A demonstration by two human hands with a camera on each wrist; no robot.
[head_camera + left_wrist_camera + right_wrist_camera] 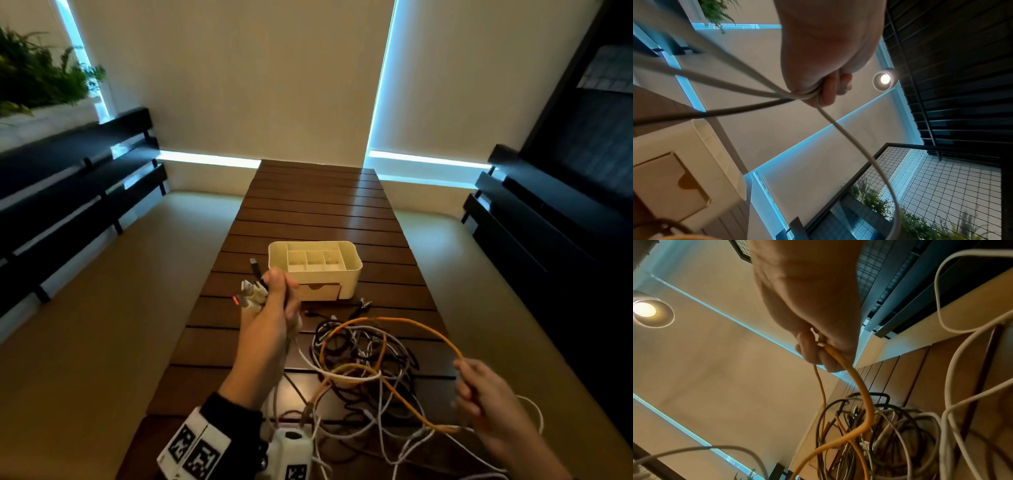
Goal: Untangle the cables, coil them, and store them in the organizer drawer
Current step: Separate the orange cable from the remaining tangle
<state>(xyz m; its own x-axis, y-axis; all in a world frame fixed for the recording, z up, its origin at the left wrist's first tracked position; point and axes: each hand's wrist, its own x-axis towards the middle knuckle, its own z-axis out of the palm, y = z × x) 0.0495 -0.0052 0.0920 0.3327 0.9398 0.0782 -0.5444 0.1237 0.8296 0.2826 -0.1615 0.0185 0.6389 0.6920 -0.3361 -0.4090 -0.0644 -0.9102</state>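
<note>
A tangle of black, white and orange cables [366,356] lies on the slatted wooden table [318,212]. My left hand [279,298] is raised in front of the organizer and grips a bunch of cable ends [251,291]; their plugs stick out to the left, and the cords [748,87] trail down from my fist. My right hand [479,394] at the right holds the orange cable [411,401], lifted off the pile; the fingers curl round that cable [863,391]. The cream organizer [349,274] stands behind the tangle, its front drawer [318,291] slightly out.
Dark slatted benches [68,192] run along both sides of the table, with pale floor between. A white device with marker tags [294,452] sits at the near table edge among white cords. Plants [37,75] stand at the far left.
</note>
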